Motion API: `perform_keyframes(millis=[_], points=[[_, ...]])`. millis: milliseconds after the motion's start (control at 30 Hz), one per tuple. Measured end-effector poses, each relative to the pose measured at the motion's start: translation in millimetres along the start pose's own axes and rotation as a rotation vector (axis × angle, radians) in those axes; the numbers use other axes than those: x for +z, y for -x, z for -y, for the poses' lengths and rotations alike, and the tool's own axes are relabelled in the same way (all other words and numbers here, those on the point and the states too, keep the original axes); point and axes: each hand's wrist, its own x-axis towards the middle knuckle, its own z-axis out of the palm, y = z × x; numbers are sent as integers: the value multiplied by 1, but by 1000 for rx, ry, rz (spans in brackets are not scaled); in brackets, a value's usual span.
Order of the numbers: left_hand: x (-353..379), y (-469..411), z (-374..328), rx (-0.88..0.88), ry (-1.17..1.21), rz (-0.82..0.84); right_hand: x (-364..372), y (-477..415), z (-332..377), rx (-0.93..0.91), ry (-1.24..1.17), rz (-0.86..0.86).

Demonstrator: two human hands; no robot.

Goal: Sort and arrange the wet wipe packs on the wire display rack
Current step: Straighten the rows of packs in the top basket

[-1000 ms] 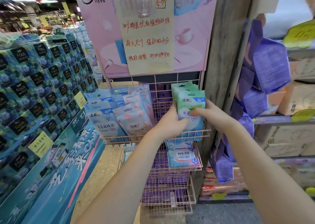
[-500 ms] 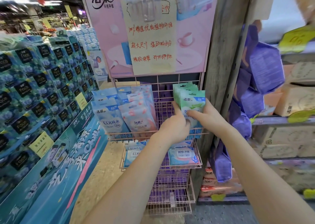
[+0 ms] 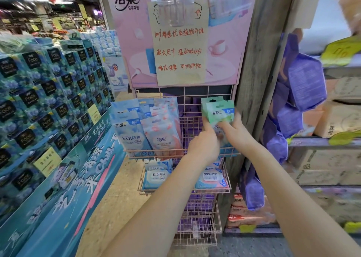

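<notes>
The small green soft-plastic wet wipe packs [image 3: 219, 111] stand upright in a short stack at the 3 o'clock end of the top tier of the pink wire display rack [image 3: 187, 124], tucked against the grey wooden post [image 3: 259, 61]; I have both hands on them. My left hand [image 3: 204, 145] presses the stack from its 9 o'clock side, thumb up along the edge; my right hand [image 3: 235, 131] closes over the front pack from the 3 o'clock side, fingers across its lower face; both are grasping, neither released.

I judge these packs light, limp and a little slick; the film will buckle if I pinch one corner, and the thin header with the hang hole looks easy to crease; so I would hold them flat across the filled body, thumb in front and fingers behind, squaring the stack between both palms rather than squeezing.

At 9 o'clock in the same tier lean the blue film wipe packs [image 3: 129, 127] and the pink-and-white film wipe packs [image 3: 162, 131], tilted and overlapping; a bare gap of wire lies between them and my hands. At 6 o'clock, the middle tier holds flat blue and pink packs [image 3: 158, 175]; above, at 12 o'clock, hangs a handwritten paper sign [image 3: 179, 51].
</notes>
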Motion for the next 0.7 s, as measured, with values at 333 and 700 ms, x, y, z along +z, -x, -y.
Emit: perform_keyframes(millis=[333, 700], points=[[-21, 36, -5, 66, -55, -137, -1, 18, 3, -193, 148, -438], [-45, 96, 79, -228, 175, -684, 81, 36, 30, -275, 52, 156]])
